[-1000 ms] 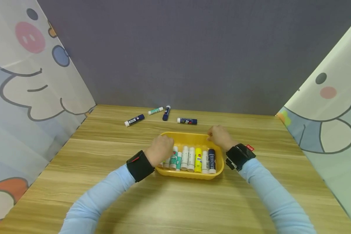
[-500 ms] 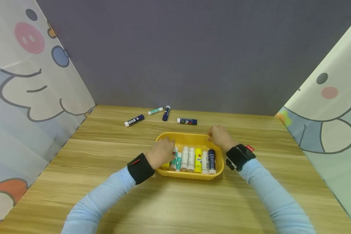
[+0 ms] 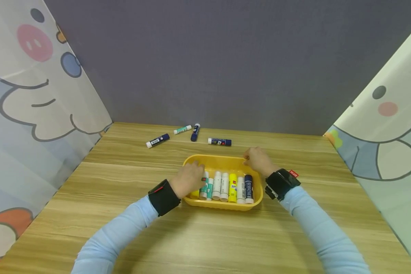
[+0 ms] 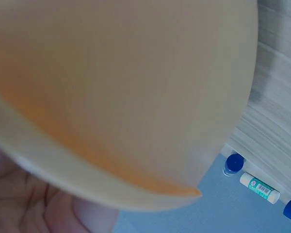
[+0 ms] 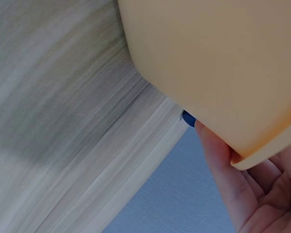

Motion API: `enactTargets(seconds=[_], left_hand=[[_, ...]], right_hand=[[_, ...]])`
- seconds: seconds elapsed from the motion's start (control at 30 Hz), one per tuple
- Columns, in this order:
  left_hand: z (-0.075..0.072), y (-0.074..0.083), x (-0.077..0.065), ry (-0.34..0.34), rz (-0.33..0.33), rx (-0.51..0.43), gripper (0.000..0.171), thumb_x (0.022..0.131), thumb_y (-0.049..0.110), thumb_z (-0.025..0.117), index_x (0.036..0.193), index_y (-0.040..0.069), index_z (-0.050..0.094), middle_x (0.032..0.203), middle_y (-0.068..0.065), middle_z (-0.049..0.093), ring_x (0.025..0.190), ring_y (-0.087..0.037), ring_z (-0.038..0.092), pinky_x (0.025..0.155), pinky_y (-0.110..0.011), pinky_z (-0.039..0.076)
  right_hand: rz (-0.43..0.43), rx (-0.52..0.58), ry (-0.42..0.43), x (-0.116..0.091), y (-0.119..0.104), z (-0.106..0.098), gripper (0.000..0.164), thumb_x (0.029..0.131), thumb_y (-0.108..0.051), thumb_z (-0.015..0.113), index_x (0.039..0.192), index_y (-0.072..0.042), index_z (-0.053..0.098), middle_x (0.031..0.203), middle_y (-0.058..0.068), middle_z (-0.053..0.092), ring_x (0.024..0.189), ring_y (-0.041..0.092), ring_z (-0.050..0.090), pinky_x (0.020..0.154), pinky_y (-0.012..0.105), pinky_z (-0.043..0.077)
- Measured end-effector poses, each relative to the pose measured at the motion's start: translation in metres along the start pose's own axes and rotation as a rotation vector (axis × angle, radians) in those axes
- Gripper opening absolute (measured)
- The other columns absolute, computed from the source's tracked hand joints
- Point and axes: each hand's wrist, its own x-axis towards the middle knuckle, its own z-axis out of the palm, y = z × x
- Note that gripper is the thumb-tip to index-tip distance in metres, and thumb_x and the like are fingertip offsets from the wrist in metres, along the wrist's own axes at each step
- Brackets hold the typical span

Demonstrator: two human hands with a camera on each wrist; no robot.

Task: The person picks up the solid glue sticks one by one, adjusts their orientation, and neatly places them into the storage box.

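Note:
A shallow yellow plastic tray [image 3: 222,206] stands on the table in the head view, with several glue sticks lying side by side in it. Among them are a dark blue one [image 3: 248,188], a yellow one [image 3: 232,187], white ones [image 3: 224,186] and teal ones [image 3: 210,189]. My right hand [image 3: 258,160] grips the far right rim, its thumb along the outer wall in the right wrist view. Over the tray's left end reaches my left hand [image 3: 189,177], above a yellow glue stick [image 3: 194,194]; its fingertips are hidden. The tray's outer wall [image 4: 136,97] mostly fills the left wrist view.
Beyond the tray, loose glue sticks lie on the wooden table: a blue one [image 3: 157,140] at left, a teal one [image 3: 182,129], a second blue one [image 3: 195,132] and a third blue one [image 3: 219,142]. A grey panel [image 3: 219,68] rises behind, with printed curtains [image 3: 31,114] at both sides.
My left hand has sunk slightly lower into the tray's left end and its fingers have loosened from a fist, baring the tray's far left corner. My right hand stays on the rim.

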Motion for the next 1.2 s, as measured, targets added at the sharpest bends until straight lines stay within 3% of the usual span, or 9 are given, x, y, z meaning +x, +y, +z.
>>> enactTargets(seconds=[0.2, 0.33, 0.5, 0.6, 0.73, 0.87, 1.0, 1.2], left_hand=[[-0.001, 0.0, -0.001, 0.009, -0.002, 0.001, 0.053, 0.083, 0.032, 0.067, 0.125, 0.002, 0.053, 0.113, -0.015, 0.057, 0.083, -0.02, 0.052, 0.078, -0.035, 0.05], [-0.006, -0.003, -0.003, 0.065, 0.023, 0.013, 0.049, 0.084, 0.034, 0.065, 0.12, 0.002, 0.056, 0.103, -0.013, 0.061, 0.073, -0.018, 0.053, 0.068, -0.031, 0.051], [-0.013, -0.011, -0.002, 0.144, -0.021, 0.052, 0.048, 0.084, 0.039, 0.063, 0.119, 0.006, 0.057, 0.095, -0.009, 0.064, 0.055, -0.015, 0.047, 0.043, -0.024, 0.036], [-0.017, -0.021, 0.001, 0.184, -0.063, 0.043, 0.048, 0.086, 0.04, 0.06, 0.121, 0.007, 0.057, 0.096, -0.009, 0.064, 0.053, -0.015, 0.045, 0.041, -0.023, 0.031], [-0.019, -0.041, 0.007, 0.278, -0.08, 0.033, 0.035, 0.089, 0.032, 0.058, 0.112, 0.006, 0.063, 0.086, -0.011, 0.066, 0.054, -0.018, 0.05, 0.041, -0.026, 0.038], [-0.017, -0.068, 0.017, 0.37, -0.07, 0.051, 0.018, 0.087, 0.018, 0.059, 0.096, 0.004, 0.068, 0.08, -0.013, 0.066, 0.063, -0.024, 0.059, 0.05, -0.035, 0.048], [-0.017, -0.096, 0.026, 0.357, -0.131, 0.043, 0.025, 0.086, 0.013, 0.06, 0.106, 0.0, 0.064, 0.095, -0.02, 0.065, 0.081, -0.034, 0.063, 0.063, -0.043, 0.053], [-0.013, -0.146, 0.047, 0.323, -0.238, -0.009, 0.039, 0.086, 0.011, 0.055, 0.122, -0.004, 0.053, 0.113, -0.023, 0.058, 0.098, -0.041, 0.058, 0.072, -0.052, 0.05]], right_hand=[[0.015, 0.001, 0.001, -0.001, -0.002, -0.001, 0.015, 0.081, -0.01, 0.068, 0.092, -0.001, 0.07, 0.088, 0.012, 0.068, 0.076, 0.023, 0.054, 0.076, 0.039, 0.042], [0.036, 0.028, -0.011, -0.002, -0.002, -0.001, 0.015, 0.082, -0.009, 0.067, 0.093, -0.001, 0.07, 0.088, 0.012, 0.067, 0.075, 0.023, 0.052, 0.073, 0.036, 0.045], [0.046, 0.043, -0.022, -0.002, -0.003, -0.003, 0.015, 0.082, -0.009, 0.067, 0.094, -0.001, 0.07, 0.087, 0.012, 0.067, 0.074, 0.022, 0.052, 0.072, 0.035, 0.045], [0.04, 0.038, -0.022, -0.002, -0.003, -0.003, 0.013, 0.082, -0.009, 0.067, 0.092, -0.001, 0.071, 0.085, 0.01, 0.067, 0.073, 0.022, 0.051, 0.07, 0.034, 0.044], [0.028, 0.026, -0.013, -0.002, -0.003, -0.003, 0.01, 0.082, -0.009, 0.067, 0.088, -0.002, 0.071, 0.079, 0.007, 0.064, 0.071, 0.021, 0.05, 0.067, 0.032, 0.041], [0.013, 0.016, -0.001, -0.001, -0.002, -0.003, 0.007, 0.081, -0.009, 0.068, 0.083, -0.003, 0.07, 0.074, 0.006, 0.062, 0.068, 0.02, 0.048, 0.065, 0.031, 0.038], [0.015, 0.023, -0.002, -0.002, -0.003, -0.003, 0.007, 0.081, -0.009, 0.068, 0.082, -0.003, 0.07, 0.074, 0.006, 0.062, 0.068, 0.02, 0.049, 0.065, 0.03, 0.04], [0.012, 0.038, 0.0, -0.003, -0.004, -0.003, 0.009, 0.081, -0.008, 0.068, 0.073, -0.004, 0.066, 0.067, 0.004, 0.055, 0.063, 0.018, 0.046, 0.059, 0.027, 0.037]])
